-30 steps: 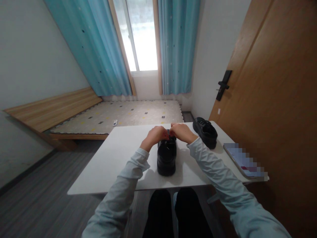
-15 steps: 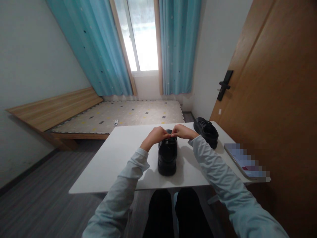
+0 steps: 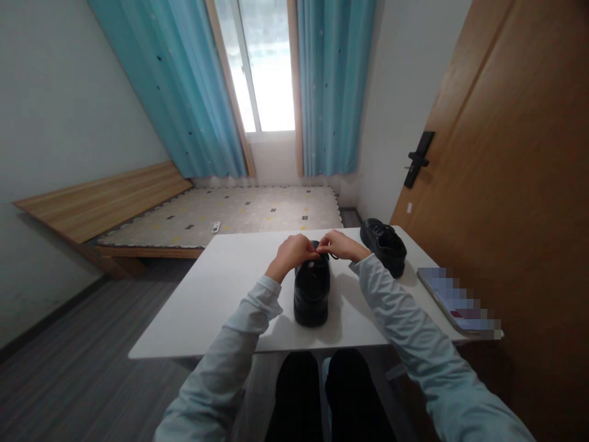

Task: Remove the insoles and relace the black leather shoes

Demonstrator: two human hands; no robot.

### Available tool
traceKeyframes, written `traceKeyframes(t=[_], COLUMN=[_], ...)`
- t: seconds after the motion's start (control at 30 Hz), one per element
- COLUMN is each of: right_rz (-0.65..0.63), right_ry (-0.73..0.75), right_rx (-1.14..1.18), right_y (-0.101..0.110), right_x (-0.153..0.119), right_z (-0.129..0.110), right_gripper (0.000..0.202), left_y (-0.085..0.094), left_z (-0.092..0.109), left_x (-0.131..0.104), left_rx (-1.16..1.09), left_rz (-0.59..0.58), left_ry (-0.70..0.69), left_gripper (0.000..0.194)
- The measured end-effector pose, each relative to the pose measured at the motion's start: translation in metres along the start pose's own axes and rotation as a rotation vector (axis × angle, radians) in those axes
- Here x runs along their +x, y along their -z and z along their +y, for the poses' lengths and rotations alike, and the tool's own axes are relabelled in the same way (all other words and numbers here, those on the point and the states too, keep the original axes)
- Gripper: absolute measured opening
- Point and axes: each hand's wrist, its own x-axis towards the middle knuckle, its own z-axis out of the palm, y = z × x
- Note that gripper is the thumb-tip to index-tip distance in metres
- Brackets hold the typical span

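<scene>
Presently, near shoe point(image 3: 311, 298): we find it upright on the white table point(image 3: 207, 301), heel toward us
Left hand point(image 3: 297, 250): we see fingers pinched narrow over the near shoe; their exact grip we cannot tell
Right hand point(image 3: 339, 245): we see fingers pinched narrow, black lace point(image 3: 334, 256) showing just below
Far shoe point(image 3: 385, 248): we note it right of both hands
</scene>
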Motion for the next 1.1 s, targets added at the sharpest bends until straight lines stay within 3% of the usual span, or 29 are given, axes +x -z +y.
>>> traceKeyframes(t=[0.17,0.23,0.43,0.53,0.63,0.73,0.93,1.1], right_rz=[0.319,0.377,0.217,0.147,0.160,0.168,0.150,0.139], right_ry=[0.075,0.077,0.138,0.136,0.040,-0.031,-0.022,-0.032], right_rx=[-0.088,-0.149,-0.201,-0.236,-0.311,-0.365,-0.306,-0.278], right_y=[-0.008,-0.010,-0.010,-0.015,-0.022,-0.028,-0.029,-0.029], right_x=[-0.007,-0.010,-0.020,-0.020,-0.018,-0.017,-0.015,-0.014], right_z=[-0.009,-0.015,-0.028,-0.031,-0.034,-0.038,-0.031,-0.024], right_gripper=[0.014,0.009,0.014,0.017,0.029,0.038,0.030,0.021], left_y=[0.010,0.012,0.023,0.028,0.030,0.030,0.038,0.043], left_z=[-0.001,-0.004,-0.017,-0.023,-0.029,-0.034,-0.036,-0.042], left_x=[-0.007,-0.008,-0.011,-0.015,-0.018,-0.020,-0.027,-0.029], left_rx=[0.051,0.054,0.022,-0.007,0.074,0.185,0.173,-0.009], left_rz=[0.104,0.130,0.173,0.140,0.096,0.126,0.229,0.319], left_ry=[-0.016,-0.028,-0.077,-0.102,-0.130,-0.110,0.041,0.083], left_gripper=[0.017,0.013,0.006,0.013,0.021,0.024,0.025,0.016])
